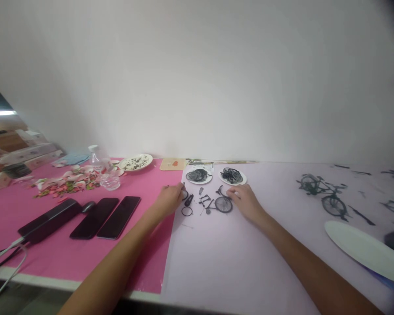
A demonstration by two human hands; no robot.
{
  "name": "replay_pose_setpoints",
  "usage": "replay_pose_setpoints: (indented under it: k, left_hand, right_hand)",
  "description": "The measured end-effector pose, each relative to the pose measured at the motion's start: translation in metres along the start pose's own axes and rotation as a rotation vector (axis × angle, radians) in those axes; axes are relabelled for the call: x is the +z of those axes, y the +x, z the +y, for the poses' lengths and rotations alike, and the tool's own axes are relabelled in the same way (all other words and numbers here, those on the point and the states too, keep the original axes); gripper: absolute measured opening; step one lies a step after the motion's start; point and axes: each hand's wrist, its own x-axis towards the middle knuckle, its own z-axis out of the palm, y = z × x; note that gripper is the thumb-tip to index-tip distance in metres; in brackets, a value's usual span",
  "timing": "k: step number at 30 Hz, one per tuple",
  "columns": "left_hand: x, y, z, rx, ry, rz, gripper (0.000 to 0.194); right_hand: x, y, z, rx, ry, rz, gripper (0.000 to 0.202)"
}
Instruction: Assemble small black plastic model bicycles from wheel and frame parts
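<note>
My left hand is closed at the edge of the pink sheet, fingertips beside a small black wheel part; whether it grips that part is unclear. My right hand has thumb and fingers pinched together just above a partly built miniature bicycle, near its curved black fender. Anything in that pinch is too small to make out. The miniature bicycle lies flat with one spoked wheel. Around it are a black ring, a dark elongated part and a thin rod.
Behind my hands stand two white plates, one with black wheels, one with tangled black parts. Rightward lie another miniature bicycle and a pale oval plate. Leftward are two phones, a black power bank and a bottle.
</note>
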Motion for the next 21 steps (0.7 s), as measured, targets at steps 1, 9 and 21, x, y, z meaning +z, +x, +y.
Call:
replay_pose_setpoints:
  k: [1, 9, 21]
  left_hand:
    - [0.0, 0.0, 0.0, 0.002, 0.005, -0.001, 0.028]
    - [0.001, -0.001, 0.0, 0.012, 0.0, 0.003, 0.029]
    - [0.003, 0.0, 0.0, 0.029, -0.089, 0.04, 0.037]
  right_hand:
    - [0.004, -0.001, 0.001, 0.002, -0.015, -0.008, 0.025]
    - [0.014, -0.005, 0.009, 0.026, -0.03, -0.062, 0.017]
    - [0.012, -0.005, 0.007, 0.08, 0.086, 0.02, 0.015]
